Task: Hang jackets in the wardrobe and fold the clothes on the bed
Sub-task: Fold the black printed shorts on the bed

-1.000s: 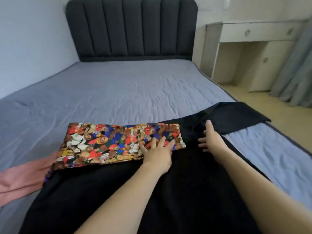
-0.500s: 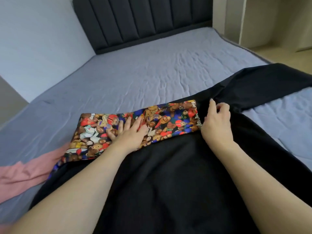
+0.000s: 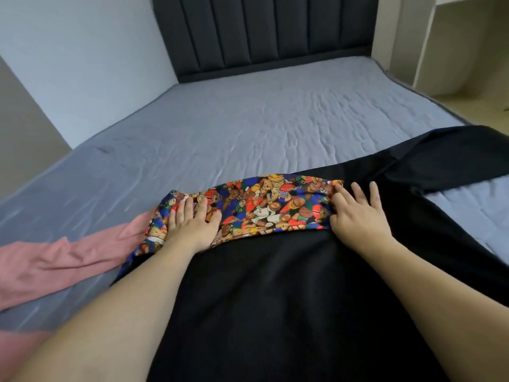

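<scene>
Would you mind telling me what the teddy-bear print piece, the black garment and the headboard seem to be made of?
Teddy-bear print piece: thin woven fabric, probably cotton, matte; it rumples softly under the left hand.
Black garment: soft matte cloth, perhaps knit; it drapes flat with no shine.
Headboard: padded dark upholstery in vertical channels, cloth or faux leather; the look leaves it open.

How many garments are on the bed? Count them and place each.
3. A bear-print garment under both hands, a black garment beneath it toward the camera, and a pink garment at the left. More may lie out of frame.
</scene>
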The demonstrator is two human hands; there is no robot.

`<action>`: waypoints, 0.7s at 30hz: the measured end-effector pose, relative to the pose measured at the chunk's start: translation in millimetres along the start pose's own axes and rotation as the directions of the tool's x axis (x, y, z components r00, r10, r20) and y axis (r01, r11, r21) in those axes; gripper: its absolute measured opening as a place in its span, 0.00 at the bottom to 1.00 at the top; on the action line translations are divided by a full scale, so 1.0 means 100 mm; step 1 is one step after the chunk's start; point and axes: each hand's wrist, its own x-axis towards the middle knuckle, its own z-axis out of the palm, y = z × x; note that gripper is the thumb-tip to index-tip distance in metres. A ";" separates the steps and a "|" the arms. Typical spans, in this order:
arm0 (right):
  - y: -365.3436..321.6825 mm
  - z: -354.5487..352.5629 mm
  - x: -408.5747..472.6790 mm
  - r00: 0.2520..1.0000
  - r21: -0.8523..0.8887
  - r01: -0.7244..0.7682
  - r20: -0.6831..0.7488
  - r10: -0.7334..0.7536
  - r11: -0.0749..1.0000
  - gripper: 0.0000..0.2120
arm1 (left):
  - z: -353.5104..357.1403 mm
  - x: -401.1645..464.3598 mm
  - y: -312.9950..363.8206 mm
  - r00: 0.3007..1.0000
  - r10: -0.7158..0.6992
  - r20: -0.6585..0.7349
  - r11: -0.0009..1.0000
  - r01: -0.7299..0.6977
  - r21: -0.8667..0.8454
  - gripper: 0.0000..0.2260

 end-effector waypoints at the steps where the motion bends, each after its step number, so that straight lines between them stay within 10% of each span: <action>1: -0.03 -0.01 0.00 1.000 -0.050 0.016 0.009 -0.015 0.999 0.20 | -0.09 0.03 0.09 0.999 -0.039 0.016 0.999 0.039 0.011 0.31; 8: 0.16 0.03 0.04 0.997 0.245 -0.031 0.077 0.012 0.969 0.26 | -0.10 -0.15 0.77 0.976 0.219 -0.018 0.974 -0.220 -0.053 0.30; 17: 0.10 0.08 0.07 0.990 0.090 -0.086 0.121 0.075 0.992 0.30 | -0.33 0.09 0.27 0.993 -0.115 -0.001 0.977 0.114 0.180 0.35; 21: 0.11 0.12 0.10 0.990 0.112 -0.094 0.119 0.081 0.989 0.32 | -0.21 -0.19 0.92 0.959 0.284 -0.024 0.953 -0.279 0.115 0.33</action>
